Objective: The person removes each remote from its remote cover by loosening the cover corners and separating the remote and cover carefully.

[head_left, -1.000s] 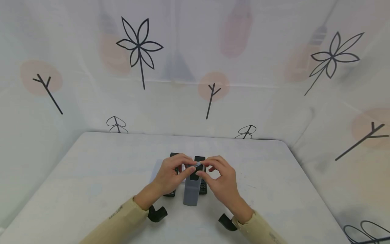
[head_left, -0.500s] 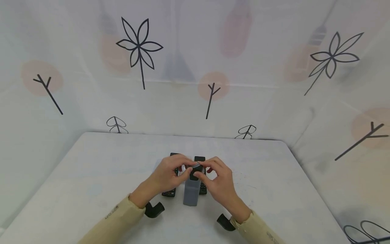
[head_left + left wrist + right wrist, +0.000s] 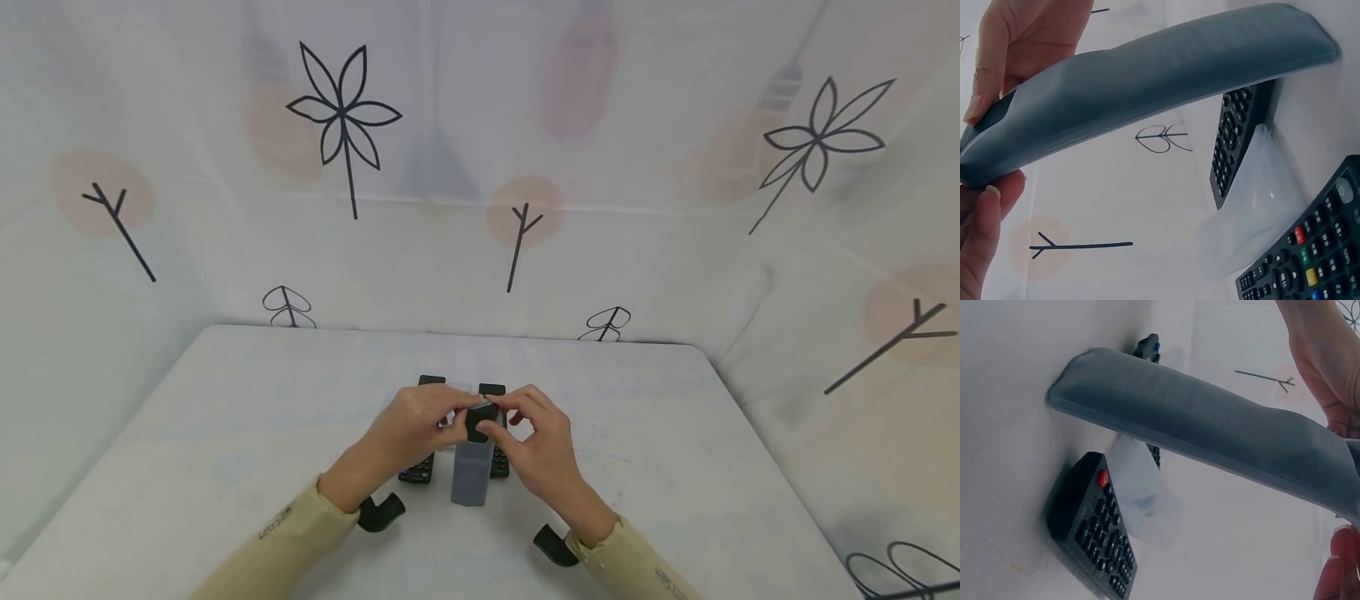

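Both hands hold the black end of a long blue-grey remote control (image 3: 471, 475), its smooth curved back toward me. In the head view my left hand (image 3: 412, 427) pinches that end from the left. From the other side, my right hand (image 3: 542, 437) grips it between thumb and fingers. The left wrist view shows the grey body (image 3: 1160, 78) slanting across, with a dark panel (image 3: 996, 115) under the thumb. The remote tilts, its far end (image 3: 1085, 372) close over the table in the right wrist view. Its front face is hidden.
A black remote (image 3: 1319, 247) with coloured buttons lies to the left on the white table (image 3: 637, 417). Another black remote (image 3: 1100, 528) with a red button lies to the right. Crumpled clear plastic (image 3: 1260, 209) sits between them. Dark curved wrist pieces (image 3: 382, 511) hang below the sleeves.
Both hands have shifted slightly left. The left thumb has slid off the front of the black end to its left side, so more of the black end shows.
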The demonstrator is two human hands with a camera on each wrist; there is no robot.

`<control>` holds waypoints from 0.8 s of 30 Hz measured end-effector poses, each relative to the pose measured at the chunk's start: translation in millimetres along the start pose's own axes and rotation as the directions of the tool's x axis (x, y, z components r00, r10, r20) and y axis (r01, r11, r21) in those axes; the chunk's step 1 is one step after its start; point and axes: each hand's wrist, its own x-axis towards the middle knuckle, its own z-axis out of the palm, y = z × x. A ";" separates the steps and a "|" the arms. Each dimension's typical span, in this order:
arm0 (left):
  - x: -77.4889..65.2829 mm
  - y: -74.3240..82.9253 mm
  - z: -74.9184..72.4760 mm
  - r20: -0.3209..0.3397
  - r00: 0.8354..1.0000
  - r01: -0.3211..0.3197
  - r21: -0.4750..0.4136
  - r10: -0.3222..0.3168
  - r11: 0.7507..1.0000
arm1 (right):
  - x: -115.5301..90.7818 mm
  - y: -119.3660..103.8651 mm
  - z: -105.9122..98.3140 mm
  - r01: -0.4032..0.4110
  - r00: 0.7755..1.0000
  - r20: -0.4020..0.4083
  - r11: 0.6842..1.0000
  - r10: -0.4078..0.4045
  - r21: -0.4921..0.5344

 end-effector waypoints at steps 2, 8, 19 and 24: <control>-1.0 0.0 0.0 0.001 1.000 0.026 -0.022 -0.026 0.999 | 0.1 -0.1 -0.1 -0.008 1.000 0.002 1.000 0.008 0.002; -4.3 -1.9 1.8 -0.015 0.991 0.132 -0.169 -0.136 0.977 | 0.1 -0.7 -0.3 -0.031 0.999 0.012 0.999 0.031 0.004; -7.6 -2.5 4.5 0.034 0.925 0.353 -0.442 -0.378 0.824 | -0.7 -1.7 0.6 -0.050 0.999 0.006 0.999 0.049 0.019; -9.0 1.2 6.3 0.083 0.861 0.467 -0.518 -0.501 0.717 | -1.2 -3.0 0.1 -0.066 0.998 0.010 0.998 0.065 0.017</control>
